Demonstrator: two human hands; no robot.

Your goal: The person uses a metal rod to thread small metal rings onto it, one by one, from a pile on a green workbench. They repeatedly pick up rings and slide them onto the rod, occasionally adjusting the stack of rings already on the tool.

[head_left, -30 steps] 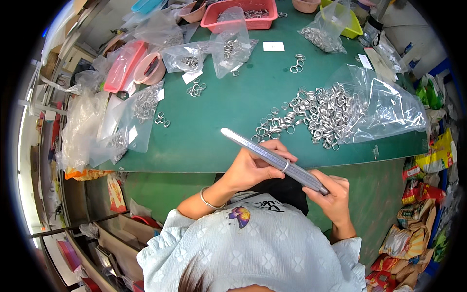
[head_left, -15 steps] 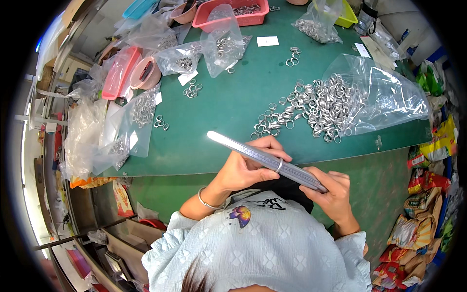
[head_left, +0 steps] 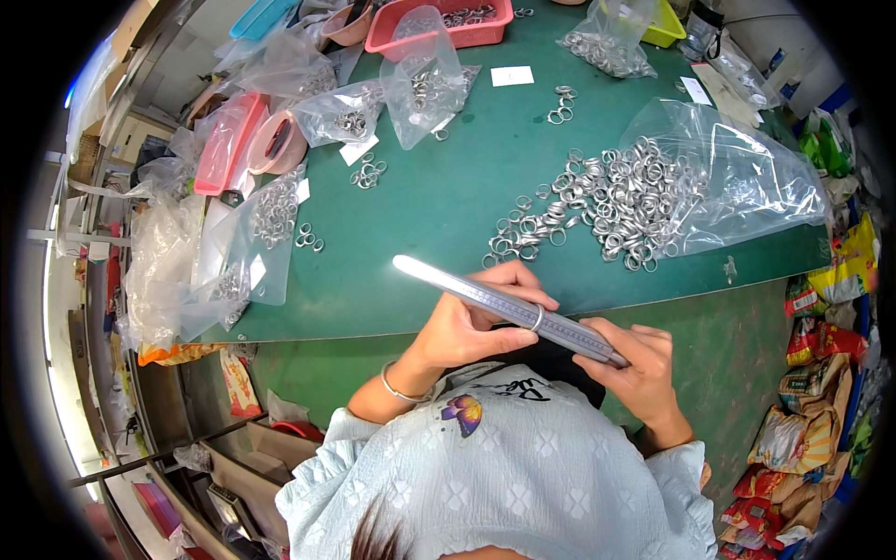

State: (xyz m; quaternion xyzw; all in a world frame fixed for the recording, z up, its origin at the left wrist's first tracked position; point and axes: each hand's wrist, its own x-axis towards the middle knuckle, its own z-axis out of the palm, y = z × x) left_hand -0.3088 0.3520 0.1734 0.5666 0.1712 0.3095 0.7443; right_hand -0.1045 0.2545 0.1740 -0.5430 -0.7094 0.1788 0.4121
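Observation:
A grey, tapered ring mandrel [head_left: 476,295] with graduation marks slants in front of my chest, its bright tip up and to the left. My right hand [head_left: 644,359] grips its lower right end between thumb and fingers. One silver ring [head_left: 539,318] encircles the mandrel near its thicker part. Thumb and forefinger of my left hand [head_left: 471,327] close on the ring from both sides. Beyond my hands, on the green table [head_left: 420,224], lies a big pile of silver rings [head_left: 635,201], spilling from a clear plastic bag [head_left: 747,187].
Smaller ring clusters [head_left: 368,171] lie farther left. Bagged rings [head_left: 425,89], a red tray [head_left: 373,42], a pink basin [head_left: 261,154] and a yellow-green tray [head_left: 667,23] line the far and left sides. Colourful packages [head_left: 793,439] stand beyond the table's right end.
The mandrel, ring and both hands hold nearly the same pose; the mandrel's tip has shifted very slightly left and down. The whole view has tilted a little.

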